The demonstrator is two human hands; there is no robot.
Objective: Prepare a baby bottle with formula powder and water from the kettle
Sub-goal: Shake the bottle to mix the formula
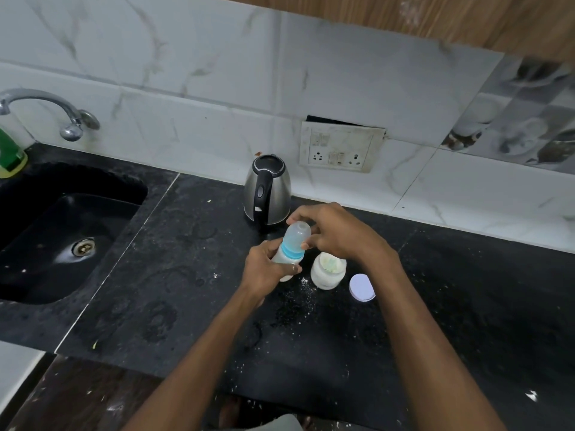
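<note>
Fingers (pixel 306 241) of the right hand (pixel 334 231) curl round the clear cap (pixel 298 233) of the baby bottle (pixel 291 248), while the left hand (pixel 264 267) grips its body, tilted, above the black table (pixel 186 275). Kettle (pixel 267 189) stands upright just behind the bottle; sink (pixel 62 231) well to the kettle's left. Open formula jar (pixel 328 270) sits in front-right of the kettle, its white lid (pixel 362 287) lying just beyond, spilled powder (pixel 303 286) beside.

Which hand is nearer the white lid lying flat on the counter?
Right. The right hand is up-left of the white lid, at the bottle's cap; the left hand is farther left, beyond the open jar.
</note>
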